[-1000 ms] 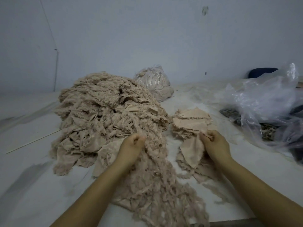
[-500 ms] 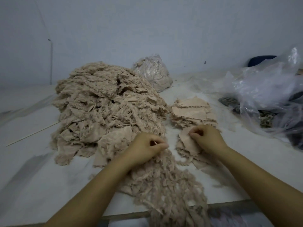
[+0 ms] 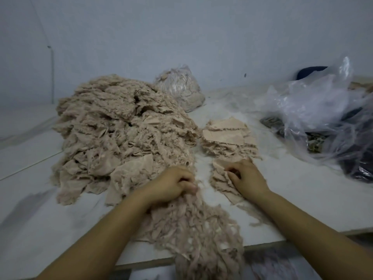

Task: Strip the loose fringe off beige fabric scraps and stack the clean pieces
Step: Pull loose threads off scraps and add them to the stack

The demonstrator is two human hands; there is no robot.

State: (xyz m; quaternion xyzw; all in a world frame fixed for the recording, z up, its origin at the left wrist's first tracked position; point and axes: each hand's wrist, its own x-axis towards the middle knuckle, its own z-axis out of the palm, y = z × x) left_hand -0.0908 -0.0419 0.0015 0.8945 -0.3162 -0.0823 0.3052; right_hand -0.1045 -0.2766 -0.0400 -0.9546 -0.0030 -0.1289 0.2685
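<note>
A big heap of frayed beige fabric scraps (image 3: pixel 121 126) fills the left of the white table. A trail of stripped beige fringe (image 3: pixel 201 229) runs from it down over the table's front edge. My left hand (image 3: pixel 171 184) rests curled at the top of that trail and grips fringe. Further right, my right hand (image 3: pixel 245 176) lies with curled fingers on a small near pile of scraps (image 3: pixel 219 178) and pinches its top piece. Behind it sits a stack of cleaner beige pieces (image 3: pixel 228 136).
A clear plastic bag stuffed with beige fluff (image 3: pixel 181 87) stands at the back by the wall. Crumpled clear plastic bags (image 3: pixel 323 118) over dark cloth take up the right side. The table's front edge (image 3: pixel 141 264) runs just below my forearms.
My right hand has come down with its beige piece onto the near pile. My left hand has drawn back toward me onto the fringe trail. The view has tilted downward.
</note>
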